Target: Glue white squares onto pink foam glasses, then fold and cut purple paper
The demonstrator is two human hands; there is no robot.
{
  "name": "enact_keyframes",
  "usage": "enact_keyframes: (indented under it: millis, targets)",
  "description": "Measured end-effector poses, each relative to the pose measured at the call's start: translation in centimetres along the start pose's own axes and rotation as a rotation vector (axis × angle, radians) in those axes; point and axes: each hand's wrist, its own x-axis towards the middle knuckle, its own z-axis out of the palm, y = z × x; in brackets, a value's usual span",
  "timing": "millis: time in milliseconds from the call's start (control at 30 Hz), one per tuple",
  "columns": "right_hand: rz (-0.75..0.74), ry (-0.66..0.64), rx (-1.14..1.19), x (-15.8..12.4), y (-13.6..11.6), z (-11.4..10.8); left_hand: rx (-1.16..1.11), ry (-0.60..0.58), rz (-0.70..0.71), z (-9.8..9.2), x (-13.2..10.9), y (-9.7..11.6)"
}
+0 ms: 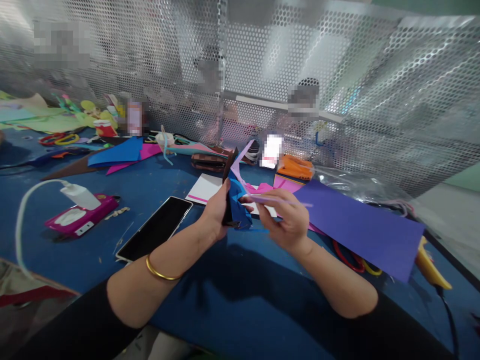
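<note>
From the head camera, both hands meet over the middle of a blue table [243,300]. The left hand [215,212], with a gold bangle [161,273] on its wrist, is closed around a folded blue paper piece [238,204]. Its thumb lies along the top edge and its fingers are wrapped behind, where a dark brown sheet [227,195] stands against the blue one. The right hand [288,221] is just to the right, almost touching the blue paper piece. Its thumb and fingertips are pinched shut on a lilac strip [278,200], which runs level across the fingers and then curls up and away above the blue piece. The held papers sit above the table, between a black phone [155,227] lying flat to the near left and a large purple sheet [360,225] spread to the right. Red and yellow loops [352,260] stick out from under that sheet, and a yellow tool [431,265] lies beyond its near right corner. A white sheet [204,189] lies just beyond the hands, with an orange thing [296,167] farther right. At the left, a white charger [80,196] rests on a pink box [80,217]. More coloured paper, including a blue sheet [116,152], is scattered along the far left edge in front of a metal mesh screen [337,75].
</note>
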Motion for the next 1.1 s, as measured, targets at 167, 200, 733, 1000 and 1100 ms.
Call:
enact_keyframes:
  millis: [167,200,733,1000,1100]
  targets:
    - [0.175,0.166,-0.227,1.3,1.8,-2.1,0.099,0.132,0.047,0.6,-0.6,0.4]
    - [0.173,0.098,-0.312,1.5,2.7,-2.6,0.100,0.135,0.049,0.7,-0.7,0.4]
    - [1.052,-0.272,0.586,0.6,3.2,0.6,0.284,-0.067,0.008,1.5,-1.8,-0.9]
    - [1.202,-0.043,0.745,0.4,1.5,1.7,0.341,-0.046,0.123,1.5,-1.9,-1.3]
    - [1.237,0.039,0.736,1.4,2.4,0.0,0.274,0.005,0.128,1.1,-1.5,-1.1]
